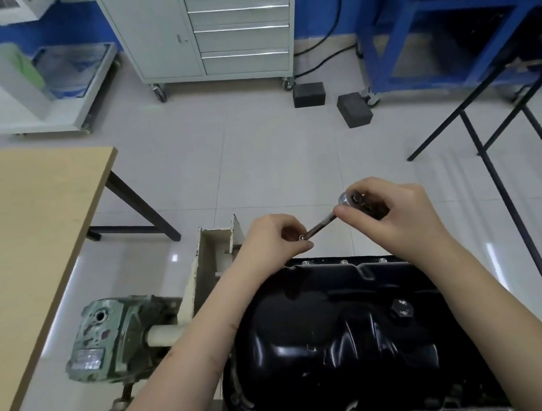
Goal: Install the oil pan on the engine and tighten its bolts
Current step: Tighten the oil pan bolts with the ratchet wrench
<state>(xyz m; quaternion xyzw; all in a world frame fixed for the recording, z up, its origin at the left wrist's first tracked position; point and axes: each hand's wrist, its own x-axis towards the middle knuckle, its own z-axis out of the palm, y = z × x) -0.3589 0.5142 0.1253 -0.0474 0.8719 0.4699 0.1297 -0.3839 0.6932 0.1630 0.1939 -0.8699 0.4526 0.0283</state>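
Tiled shop floor, pan (353,322) already sitting on the engine with far-edge bolts (344,262) in — right hand (390,212) gripping the ratchet (347,199), left hand (275,237) pinching its tip — better seat it square before cranking.

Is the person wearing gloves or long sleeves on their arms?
No. Both the left hand and the right hand are bare, with no gloves. The forearms are uncovered as far as the picture shows, so no sleeves appear. No watch, ring or bracelet is visible on either one.
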